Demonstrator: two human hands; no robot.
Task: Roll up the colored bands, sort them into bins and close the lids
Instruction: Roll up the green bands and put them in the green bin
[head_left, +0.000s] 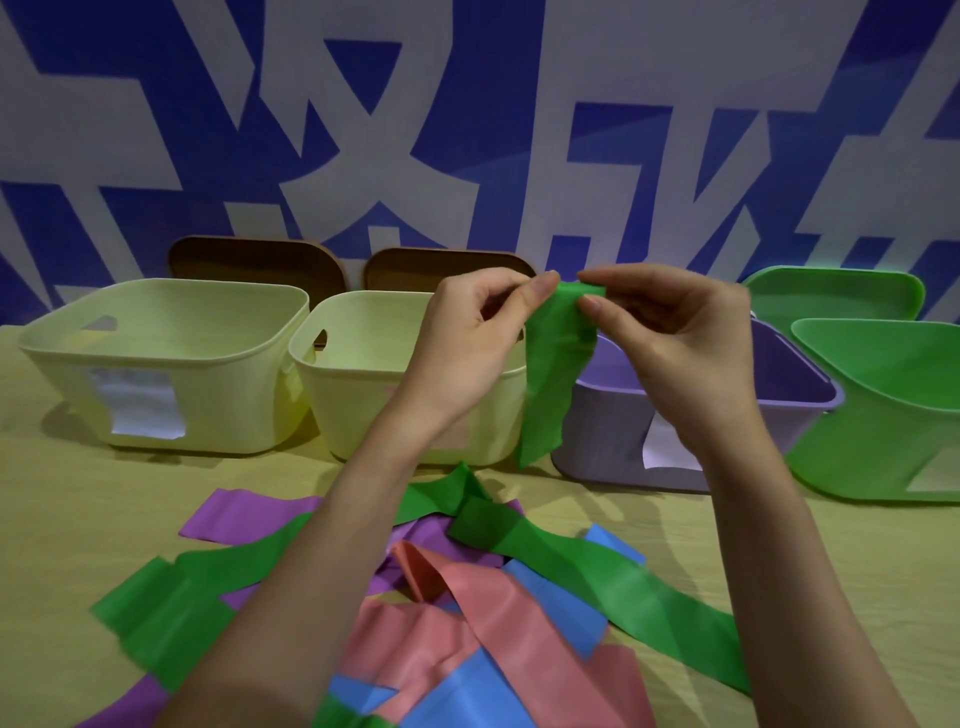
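Entry, head view. I had both hands raised above the table (78, 509), in front of the row of bins. My left hand (467, 343) pinched the top edge of a green band (550, 374) between thumb and forefinger; my right hand (675, 338) pinched the same edge just beside it, fingers curled over the fold. Neither hand was free.

The band hung from that pinched edge with its long axis running nearly vertical, lower end pointing down and slightly left, dangling in front of the gap between the second cream bin (363, 374) and the purple bin (779, 384). It did not reach the table.

Handling, my judgement: thin, limp, stretchy sheet, very light, no stiffness of its own. It sagged and creased under its own weight. Probably slightly tacky rather than slippery. Best hold is the short end, across its full width, so the roll starts square; gripped at one corner it would likely skew.

Below lay the unrolled pile (467, 597): green, purple, pink and blue bands overlapping. Green bin (883, 415) sat at far right, open, with a green lid (831, 291) propped behind. Brown lids (260, 262) stood behind the cream bins.
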